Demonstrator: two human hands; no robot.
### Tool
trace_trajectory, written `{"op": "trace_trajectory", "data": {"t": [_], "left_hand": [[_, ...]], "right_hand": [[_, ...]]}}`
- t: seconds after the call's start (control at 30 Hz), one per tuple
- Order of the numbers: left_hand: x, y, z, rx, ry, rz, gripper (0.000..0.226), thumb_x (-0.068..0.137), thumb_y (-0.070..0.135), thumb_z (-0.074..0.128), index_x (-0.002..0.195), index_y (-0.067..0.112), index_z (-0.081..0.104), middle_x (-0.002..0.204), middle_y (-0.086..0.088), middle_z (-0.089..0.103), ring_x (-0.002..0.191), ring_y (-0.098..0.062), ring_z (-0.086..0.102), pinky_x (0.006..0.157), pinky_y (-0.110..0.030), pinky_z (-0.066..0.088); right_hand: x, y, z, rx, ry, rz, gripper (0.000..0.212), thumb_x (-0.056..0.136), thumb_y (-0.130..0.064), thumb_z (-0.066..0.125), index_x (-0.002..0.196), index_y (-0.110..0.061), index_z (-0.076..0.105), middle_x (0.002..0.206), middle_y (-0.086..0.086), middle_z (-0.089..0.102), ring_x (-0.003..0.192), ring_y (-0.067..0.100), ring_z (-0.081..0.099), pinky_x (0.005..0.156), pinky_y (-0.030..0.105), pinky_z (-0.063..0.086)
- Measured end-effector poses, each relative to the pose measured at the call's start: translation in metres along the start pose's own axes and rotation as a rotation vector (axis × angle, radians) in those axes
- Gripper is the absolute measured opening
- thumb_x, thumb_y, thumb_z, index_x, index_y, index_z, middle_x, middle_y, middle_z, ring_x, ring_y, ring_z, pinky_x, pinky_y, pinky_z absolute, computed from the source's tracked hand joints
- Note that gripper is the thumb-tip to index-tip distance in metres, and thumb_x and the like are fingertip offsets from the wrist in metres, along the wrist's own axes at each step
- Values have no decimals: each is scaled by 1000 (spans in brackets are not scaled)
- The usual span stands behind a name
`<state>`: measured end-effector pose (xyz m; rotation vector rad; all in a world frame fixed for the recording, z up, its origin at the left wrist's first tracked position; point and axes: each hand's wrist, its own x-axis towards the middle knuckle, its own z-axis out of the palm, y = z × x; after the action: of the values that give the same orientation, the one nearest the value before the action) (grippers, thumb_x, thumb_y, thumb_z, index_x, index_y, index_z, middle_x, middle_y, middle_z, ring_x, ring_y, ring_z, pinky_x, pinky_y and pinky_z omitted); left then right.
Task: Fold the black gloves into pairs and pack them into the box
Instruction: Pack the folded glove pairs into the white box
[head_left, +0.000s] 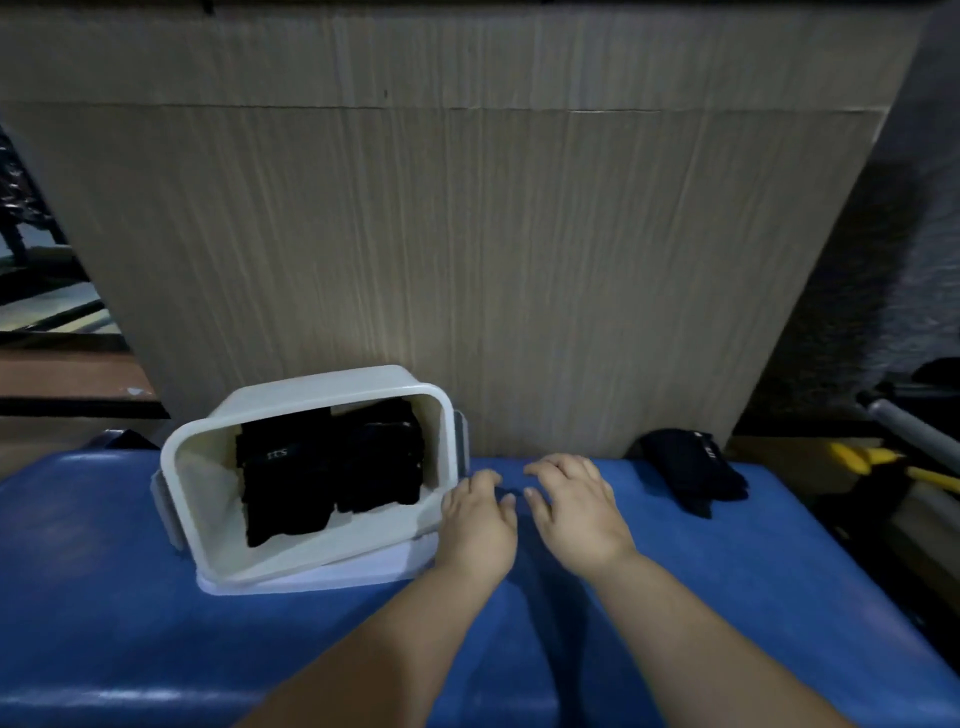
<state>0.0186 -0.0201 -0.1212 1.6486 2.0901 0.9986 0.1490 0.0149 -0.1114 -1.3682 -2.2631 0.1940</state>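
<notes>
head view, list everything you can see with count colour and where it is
plastic box: 1, off-white with grey side clips, left on the blue surface, tilted so its opening faces the camera, resting on its lid
lid: 1, white, flat under the box
folded gloves: 2 stacks, black, upright side by side inside the box
loose gloves: a small pile, count unclear, black, far right on the blue surface
blue surface: 1, blue, padded, across the foreground
cardboard sheet: 1, tan, standing behind the box
left hand: 1, bare, empty, beside the box's right rim
right hand: 1, bare, empty, fingers spread over the surface
</notes>
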Motion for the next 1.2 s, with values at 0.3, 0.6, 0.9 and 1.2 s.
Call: {"op": "trace_trajectory", "data": {"t": [0.3,0.6,0.9,1.2], "left_hand": [[5,46,71,-59,-181,-31,33,99,30,44,127,14,49,126,-5,55,120,-22,43,97,-28,33],[16,87,129,-146,-321,-79,34,99,32,44,126,12,50,128,-6,55,117,-23,52,89,-27,41],[40,123,156,-281,-390,-156,39,101,32,41,134,12,45,133,-8,53,122,-24,50,98,-29,38],[67,139,184,-480,-398,-344,48,98,46,43,130,10,47,129,-12,55,118,-30,53,99,-38,44]], "right_hand": [[-26,81,-20,-40,52,219,33,100,-36,42,130,-26,52,134,-8,45,129,13,32,105,29,28],[-41,141,-37,-20,124,407,37,99,-35,44,134,-24,49,139,-2,44,133,18,29,109,35,27],[-30,177,-42,-10,210,480,39,97,-29,48,136,-20,48,138,4,44,131,24,30,107,39,28],[-14,197,-35,-7,145,492,44,100,-32,43,142,-22,41,143,4,38,134,24,25,109,39,25]]}}
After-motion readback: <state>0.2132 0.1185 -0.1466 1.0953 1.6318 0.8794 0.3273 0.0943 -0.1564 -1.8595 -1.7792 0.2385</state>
